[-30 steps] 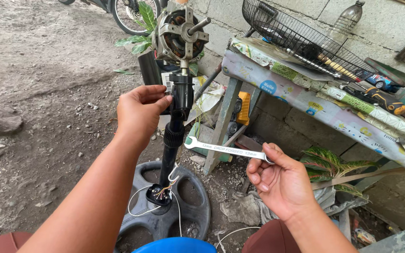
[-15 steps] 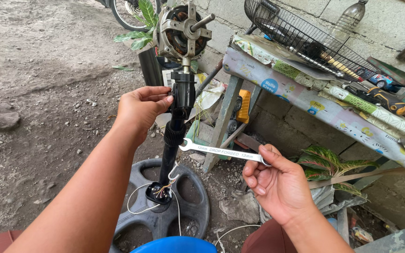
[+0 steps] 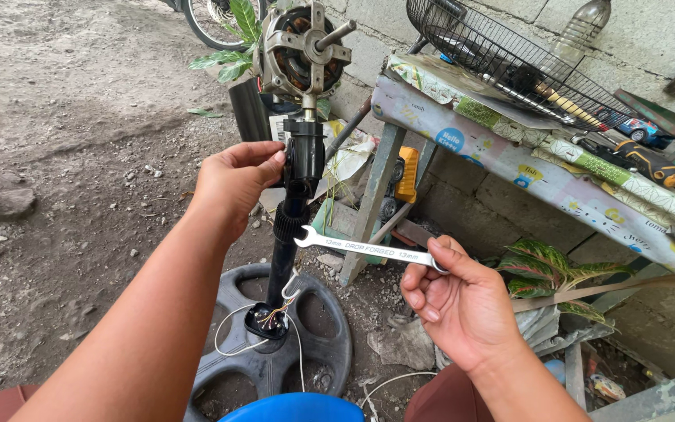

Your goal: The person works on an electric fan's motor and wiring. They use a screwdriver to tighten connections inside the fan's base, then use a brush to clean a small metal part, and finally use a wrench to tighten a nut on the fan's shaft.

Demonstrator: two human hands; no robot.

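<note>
Left hand (image 3: 232, 184) clamped on black neck joint (image 3: 304, 160) of stand fan, just under bare motor (image 3: 300, 48) w/ shaft pointing right. Right hand (image 3: 462, 309) closed round one end of silver spanner (image 3: 365, 252) — open jaw end sits at ribbed collar of black pole (image 3: 283, 250), touching or just beside, can't tell. Hands apart. Pole upright, centre of scene, rising from round dark base (image 3: 275, 352) near the person — loose wires (image 3: 255, 324) at its foot. Right: bench w/ patterned cover (image 3: 541, 176), wire fan guard (image 3: 501, 59) on top. Dirt ground (image 3: 64, 156) left.

Dirt ground (image 3: 64, 117), block wall (image 3: 509, 23), covered bench (image 3: 541, 176).
</note>
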